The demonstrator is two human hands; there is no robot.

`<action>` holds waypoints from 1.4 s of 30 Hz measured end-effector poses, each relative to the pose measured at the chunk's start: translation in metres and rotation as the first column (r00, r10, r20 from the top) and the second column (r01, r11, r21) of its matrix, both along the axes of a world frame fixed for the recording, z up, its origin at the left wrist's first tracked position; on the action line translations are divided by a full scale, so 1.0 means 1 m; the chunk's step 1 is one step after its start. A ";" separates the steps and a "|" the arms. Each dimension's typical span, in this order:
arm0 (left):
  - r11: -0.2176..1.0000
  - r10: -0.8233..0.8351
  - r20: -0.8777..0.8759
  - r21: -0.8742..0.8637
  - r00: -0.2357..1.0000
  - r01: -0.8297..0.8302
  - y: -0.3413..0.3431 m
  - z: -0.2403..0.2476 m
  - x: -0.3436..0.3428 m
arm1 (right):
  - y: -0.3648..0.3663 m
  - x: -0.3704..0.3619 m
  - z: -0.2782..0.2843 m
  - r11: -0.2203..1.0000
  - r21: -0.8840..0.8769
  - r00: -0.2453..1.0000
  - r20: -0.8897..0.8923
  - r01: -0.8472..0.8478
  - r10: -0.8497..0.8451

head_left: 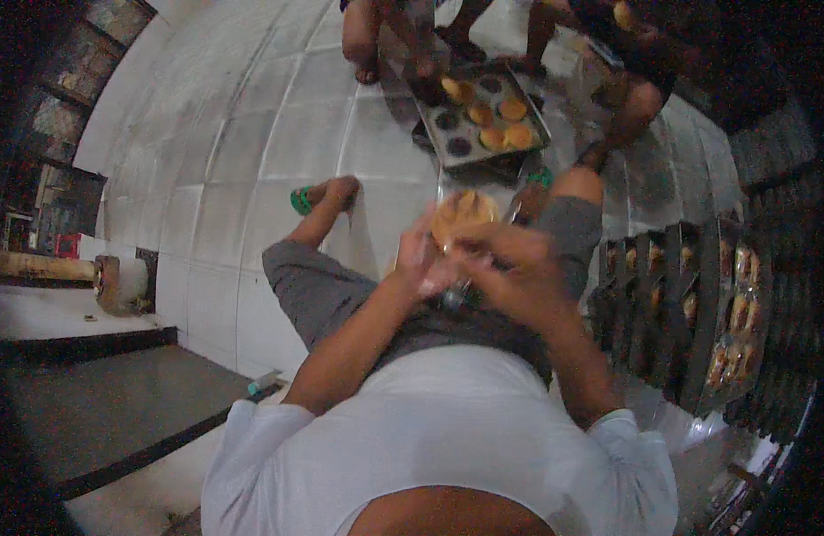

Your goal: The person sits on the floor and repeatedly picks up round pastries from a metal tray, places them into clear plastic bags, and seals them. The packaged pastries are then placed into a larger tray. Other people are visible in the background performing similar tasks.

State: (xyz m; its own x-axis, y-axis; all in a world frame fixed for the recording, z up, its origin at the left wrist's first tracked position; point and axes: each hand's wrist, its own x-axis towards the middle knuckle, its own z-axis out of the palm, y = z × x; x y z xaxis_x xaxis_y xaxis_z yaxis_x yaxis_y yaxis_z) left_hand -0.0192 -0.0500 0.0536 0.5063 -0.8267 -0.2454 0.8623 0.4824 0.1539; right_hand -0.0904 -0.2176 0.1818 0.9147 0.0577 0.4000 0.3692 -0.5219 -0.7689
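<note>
Above my lap, a round golden-brown bread [466, 214] with darker streaks is held between my hands. It has a sheen like clear plastic, but I cannot tell for sure. My left hand [417, 259] is closed along its left side and lower edge. My right hand [510, 266], blurred by motion, has its fingers bent in a pinch below the bread, near my left fingers. What that pinch holds is hidden. Farther off, a metal baking tray [458, 161] carries several round breads [517, 137] and dark round moulds [458, 146].
Other people sit or squat around the tray, one reaching a hand [425, 70] to it. Racks [671, 304] of packed breads stand at the right. At the left are a dark flat slab [135, 402] and a low ledge [63, 313]. Pale tiles [251, 152] cover the floor.
</note>
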 end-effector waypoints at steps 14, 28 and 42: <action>0.986 0.157 0.035 0.057 0.987 -0.159 -0.010 0.066 -0.023 | 0.039 -0.039 -0.010 0.959 -0.257 0.993 -0.021 -0.117 0.115; 0.937 -0.211 -0.180 -0.318 0.961 0.146 -0.022 0.118 -0.066 | -0.079 -0.058 0.029 0.935 -0.354 0.997 0.079 0.019 0.010; 0.649 -0.392 0.516 0.742 0.762 -0.168 -0.079 0.020 -0.012 | -0.140 -0.048 -0.094 0.816 0.329 0.722 -0.675 0.475 -0.148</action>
State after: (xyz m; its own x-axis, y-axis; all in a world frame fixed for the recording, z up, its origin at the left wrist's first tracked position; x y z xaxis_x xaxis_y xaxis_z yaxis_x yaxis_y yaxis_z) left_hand -0.0309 -0.1291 0.0735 0.6783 -0.5749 -0.4575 0.4795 -0.1255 0.8685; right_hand -0.1387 -0.3573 0.0881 0.8892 -0.3118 -0.3349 -0.3677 -0.0512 -0.9285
